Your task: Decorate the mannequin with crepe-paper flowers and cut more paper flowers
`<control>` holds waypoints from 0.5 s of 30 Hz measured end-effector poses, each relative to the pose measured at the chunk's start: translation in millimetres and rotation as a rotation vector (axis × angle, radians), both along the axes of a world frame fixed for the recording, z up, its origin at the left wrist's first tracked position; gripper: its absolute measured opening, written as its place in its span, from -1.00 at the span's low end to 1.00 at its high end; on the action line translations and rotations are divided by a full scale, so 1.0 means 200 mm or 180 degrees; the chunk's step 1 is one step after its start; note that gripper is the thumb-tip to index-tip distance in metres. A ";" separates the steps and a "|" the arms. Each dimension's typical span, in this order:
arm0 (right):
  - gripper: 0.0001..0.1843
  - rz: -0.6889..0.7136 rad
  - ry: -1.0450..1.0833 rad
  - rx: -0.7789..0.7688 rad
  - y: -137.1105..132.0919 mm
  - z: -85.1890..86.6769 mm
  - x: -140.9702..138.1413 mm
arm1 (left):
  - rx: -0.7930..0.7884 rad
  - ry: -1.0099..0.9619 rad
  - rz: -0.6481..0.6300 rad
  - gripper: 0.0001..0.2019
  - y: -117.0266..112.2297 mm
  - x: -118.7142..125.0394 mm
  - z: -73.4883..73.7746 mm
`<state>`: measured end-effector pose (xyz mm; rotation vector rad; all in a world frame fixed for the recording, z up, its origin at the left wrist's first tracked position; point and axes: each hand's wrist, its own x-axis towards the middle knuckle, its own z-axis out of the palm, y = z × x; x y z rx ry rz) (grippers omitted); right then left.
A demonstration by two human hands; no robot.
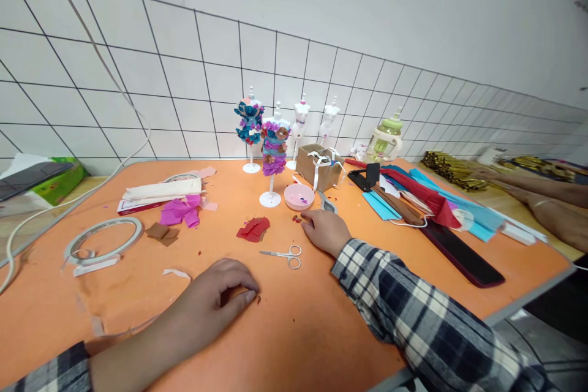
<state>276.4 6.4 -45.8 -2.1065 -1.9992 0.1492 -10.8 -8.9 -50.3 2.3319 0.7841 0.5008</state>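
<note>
My left hand (215,301) rests knuckles-up on the orange table (294,331), fingers curled under, nothing visible in them. My right hand (325,231) lies on the table beside a pink bowl (299,196), fingers curled down, with tiny paper scraps by its fingertips. Small scissors (285,254) lie between both hands, untouched. Red paper scraps (253,228) sit just beyond them. A small mannequin (273,150) dressed in purple and blue paper flowers stands behind the bowl, with another one (250,125) in teal flowers further back.
Two bare white mannequins (301,116), a brown paper box (316,166), a green-lidded bottle (386,138), coloured paper sheets (427,199), a dark flat tray (459,251), tape rolls (101,239), magenta scraps (180,211). Another person's forearm (551,208) lies at the right. A wire grid lines the wall.
</note>
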 end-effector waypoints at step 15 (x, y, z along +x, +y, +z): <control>-0.68 0.1789 -0.0105 -0.0246 -0.14 0.07 -0.07 | 0.2068 0.0888 0.0729 -0.65 0.22 -0.20 0.07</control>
